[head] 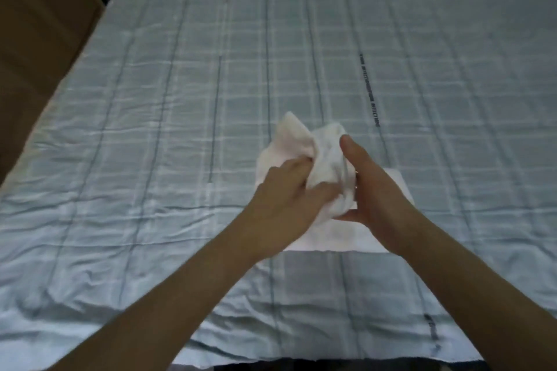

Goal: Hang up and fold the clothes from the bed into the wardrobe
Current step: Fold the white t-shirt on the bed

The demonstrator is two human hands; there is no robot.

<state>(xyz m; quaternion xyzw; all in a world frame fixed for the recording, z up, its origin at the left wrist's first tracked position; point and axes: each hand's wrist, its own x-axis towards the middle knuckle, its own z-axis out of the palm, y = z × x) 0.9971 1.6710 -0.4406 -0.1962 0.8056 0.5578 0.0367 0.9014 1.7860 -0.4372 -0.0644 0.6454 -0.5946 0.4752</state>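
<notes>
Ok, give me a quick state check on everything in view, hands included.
White garment: bunched up, lifted off the bed, held by both hands.
Left hand: fingers curled into the garment's left side.
Right hand: gripping the garment's right side, thumb up.
Folded white cloth: lying flat on the bed under the hands.
Bedspread: spread out, lightly wrinkled.

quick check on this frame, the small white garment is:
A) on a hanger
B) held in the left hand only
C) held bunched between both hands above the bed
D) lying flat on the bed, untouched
C: the bunched white garment is gripped by the left hand and the right hand together, over a flat folded white piece lying on the checked bedspread.
</notes>
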